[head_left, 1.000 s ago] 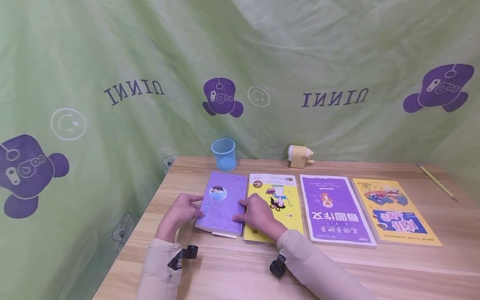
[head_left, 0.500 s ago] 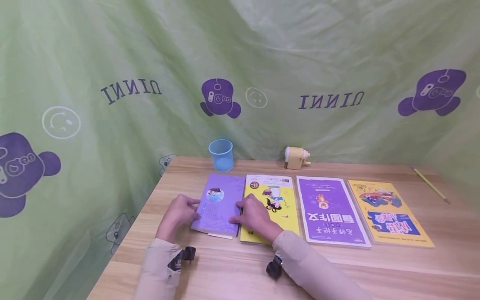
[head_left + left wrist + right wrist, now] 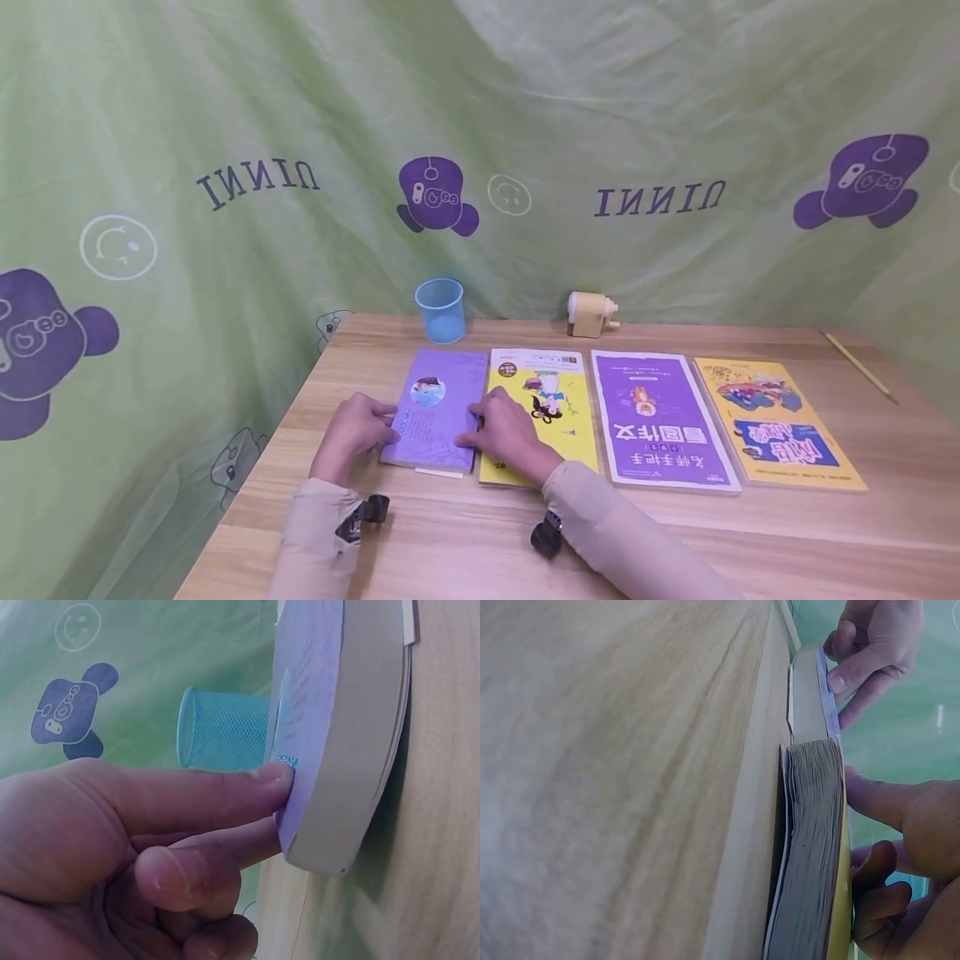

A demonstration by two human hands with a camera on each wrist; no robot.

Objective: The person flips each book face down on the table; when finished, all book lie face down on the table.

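A small purple book [image 3: 437, 407] lies flat at the left end of a row of books on the wooden table [image 3: 465, 542]. My left hand [image 3: 352, 425] touches its left edge: in the left wrist view one fingertip [image 3: 271, 776] rests on the cover of the purple book [image 3: 315, 712] and another presses its side. My right hand [image 3: 506, 429] lies on the yellow book [image 3: 558, 400] beside it, with fingertips at the purple book's right edge. In the right wrist view both books, purple [image 3: 810, 697] and yellow [image 3: 810, 847], lie flat on the wood.
Right of the yellow book lie a large purple book [image 3: 660, 421] and a yellow-orange one [image 3: 776, 421]. At the back stand a blue mesh cup [image 3: 440, 310] and a cream pencil sharpener [image 3: 591, 314]. A pencil [image 3: 858, 365] lies far right. Green printed cloth hangs behind.
Only the head view has shifted slightly. Both hands stay at the purple book's edges and the book has not visibly moved.
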